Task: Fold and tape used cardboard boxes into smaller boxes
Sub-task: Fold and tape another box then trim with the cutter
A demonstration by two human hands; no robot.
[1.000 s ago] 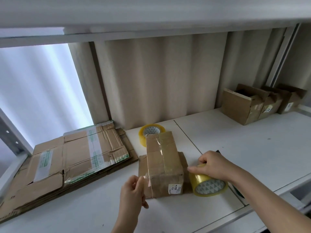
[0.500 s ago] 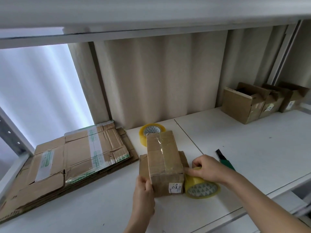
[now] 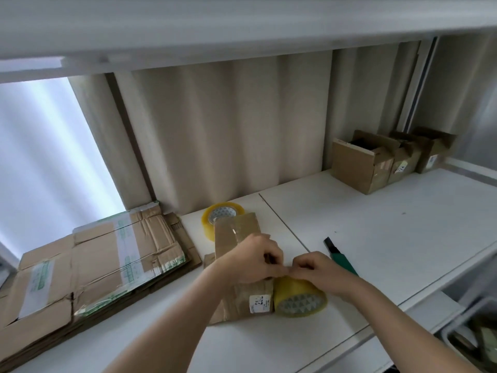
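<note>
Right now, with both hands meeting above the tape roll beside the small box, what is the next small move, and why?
Probably tear the tape. Both hands, left and right, pinch together at the small box edge, just above the tape roll lying against it. The green cutter lies untouched behind.

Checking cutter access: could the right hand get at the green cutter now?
Probably yes: the green cutter lies bare on the shelf just beyond the right hand; but its fingers pinch tape above the tape roll.
</note>
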